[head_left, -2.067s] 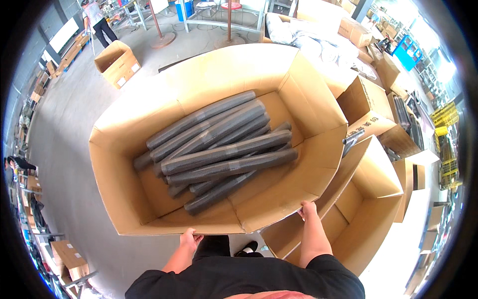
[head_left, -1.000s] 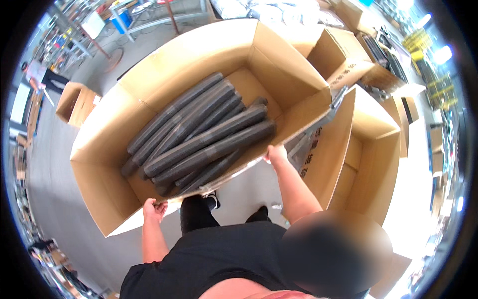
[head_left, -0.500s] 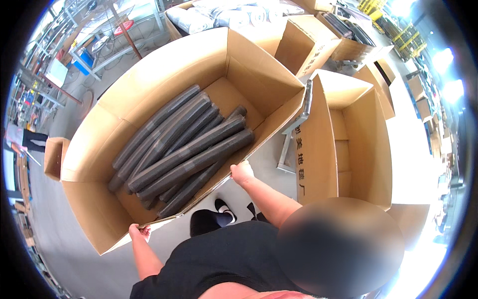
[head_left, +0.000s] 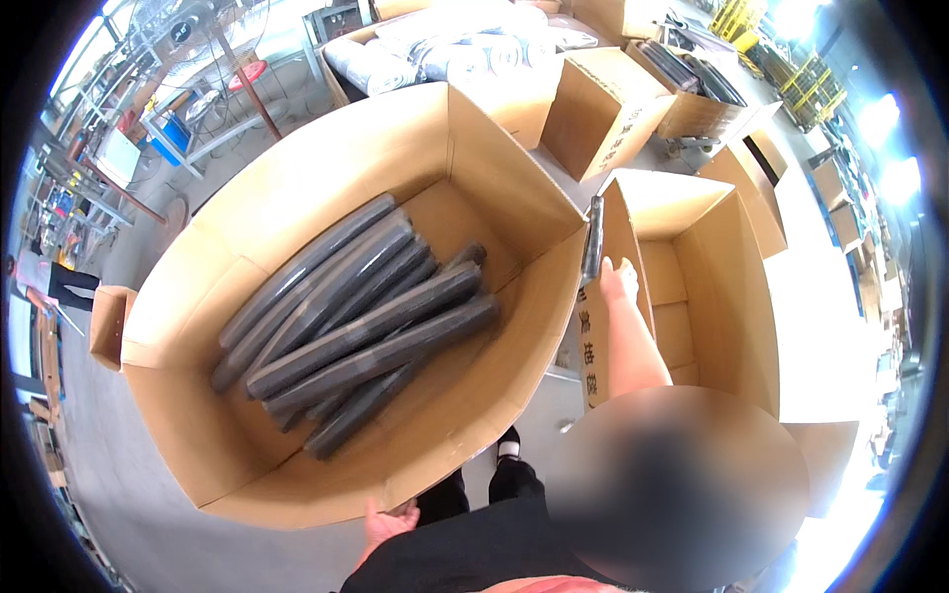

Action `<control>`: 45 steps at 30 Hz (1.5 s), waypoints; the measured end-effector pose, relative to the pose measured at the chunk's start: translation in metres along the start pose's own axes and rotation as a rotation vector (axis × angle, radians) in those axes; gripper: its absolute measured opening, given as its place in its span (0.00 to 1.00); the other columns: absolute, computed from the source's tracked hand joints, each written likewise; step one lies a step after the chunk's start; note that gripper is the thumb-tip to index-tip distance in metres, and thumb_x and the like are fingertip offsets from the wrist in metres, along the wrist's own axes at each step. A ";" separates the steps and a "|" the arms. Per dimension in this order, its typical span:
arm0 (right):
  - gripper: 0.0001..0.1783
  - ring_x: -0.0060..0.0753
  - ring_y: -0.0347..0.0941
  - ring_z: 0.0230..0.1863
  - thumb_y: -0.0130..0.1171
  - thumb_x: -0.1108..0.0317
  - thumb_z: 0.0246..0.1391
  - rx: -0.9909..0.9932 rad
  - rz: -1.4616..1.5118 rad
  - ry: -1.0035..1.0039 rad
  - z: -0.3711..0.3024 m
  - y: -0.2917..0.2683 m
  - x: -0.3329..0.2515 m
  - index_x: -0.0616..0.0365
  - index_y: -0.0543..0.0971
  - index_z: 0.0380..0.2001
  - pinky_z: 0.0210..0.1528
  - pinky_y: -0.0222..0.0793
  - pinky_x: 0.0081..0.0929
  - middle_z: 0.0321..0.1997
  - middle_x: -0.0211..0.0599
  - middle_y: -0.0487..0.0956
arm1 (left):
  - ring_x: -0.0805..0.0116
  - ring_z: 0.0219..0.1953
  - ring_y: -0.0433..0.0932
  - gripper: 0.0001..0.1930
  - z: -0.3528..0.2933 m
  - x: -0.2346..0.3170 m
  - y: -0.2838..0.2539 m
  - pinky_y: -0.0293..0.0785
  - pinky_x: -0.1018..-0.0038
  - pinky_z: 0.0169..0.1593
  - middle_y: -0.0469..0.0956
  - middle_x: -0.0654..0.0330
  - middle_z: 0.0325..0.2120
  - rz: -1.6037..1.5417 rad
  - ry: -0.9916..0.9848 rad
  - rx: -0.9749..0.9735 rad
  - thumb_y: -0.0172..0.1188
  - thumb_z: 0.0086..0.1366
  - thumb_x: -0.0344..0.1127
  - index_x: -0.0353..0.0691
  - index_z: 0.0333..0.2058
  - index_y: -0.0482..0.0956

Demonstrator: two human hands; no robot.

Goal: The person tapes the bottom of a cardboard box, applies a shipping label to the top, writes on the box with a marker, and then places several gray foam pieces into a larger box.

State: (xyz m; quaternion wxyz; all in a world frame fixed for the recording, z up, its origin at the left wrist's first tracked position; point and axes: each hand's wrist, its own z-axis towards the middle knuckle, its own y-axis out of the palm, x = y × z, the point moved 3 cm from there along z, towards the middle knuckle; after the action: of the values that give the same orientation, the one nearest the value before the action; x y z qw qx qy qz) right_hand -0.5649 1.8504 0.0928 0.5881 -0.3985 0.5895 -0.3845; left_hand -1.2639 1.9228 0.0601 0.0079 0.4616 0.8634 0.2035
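A large open cardboard box [head_left: 326, 148] holds several long dark rolls [head_left: 366, 326] wrapped in shiny film, laid slantwise in a pile. My left hand [head_left: 388, 521] is at the box's near rim, fingers apart, against the outside of the cardboard. Beyond the box's right corner, my right hand [head_left: 620, 280] is stretched out with its fingers apart. It is close to an upright dark bar [head_left: 593, 239] and to the side of a second, tall open box [head_left: 692, 212]; whether it touches either I cannot tell.
At the back, a carton holds silvery wrapped rolls [head_left: 465, 54]. Another carton [head_left: 603, 109] stands right of it, near a cart with dark flat pieces [head_left: 692, 79]. A metal frame and red stool [head_left: 247, 75] are at the far left, where a person [head_left: 64, 282] stands.
My right hand has left the box's near rim and reached forward and right toward the dark bar. My left hand has shifted right along the rim. The near wall now bulges outward.
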 end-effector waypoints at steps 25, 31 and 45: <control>0.34 0.51 0.70 0.56 0.42 0.46 0.64 -0.423 0.002 -0.145 -0.153 -0.084 0.170 0.42 0.55 0.70 0.57 0.68 0.43 0.58 0.47 0.70 | 0.69 0.39 0.79 0.27 0.049 -0.053 0.134 0.66 0.65 0.48 0.80 0.59 0.37 0.304 0.123 0.021 0.47 0.66 0.59 0.37 0.43 0.74; 0.33 0.51 0.73 0.53 0.48 0.47 0.59 -0.335 -0.140 0.058 -0.270 -0.145 0.281 0.39 0.61 0.67 0.56 0.69 0.43 0.53 0.46 0.77 | 0.68 0.34 0.79 0.37 0.057 -0.050 0.112 0.70 0.67 0.44 0.80 0.57 0.34 0.407 -0.025 -0.082 0.46 0.63 0.70 0.34 0.42 0.74; 0.09 0.44 0.80 0.41 0.59 0.61 0.43 -0.415 -0.402 0.218 -0.498 -0.261 0.506 0.46 0.83 0.31 0.45 0.75 0.38 0.35 0.38 0.83 | 0.65 0.38 0.76 0.38 -0.017 -0.146 0.049 0.70 0.69 0.44 0.77 0.58 0.41 0.969 -0.097 -0.432 0.54 0.60 0.69 0.37 0.50 0.68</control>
State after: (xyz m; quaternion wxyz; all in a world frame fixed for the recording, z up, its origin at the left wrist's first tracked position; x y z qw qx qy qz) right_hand -1.0534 1.2752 0.1438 0.3395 -0.5751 0.6244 -0.4051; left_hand -1.1445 1.8237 0.0678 0.0479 0.8041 0.4884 0.3356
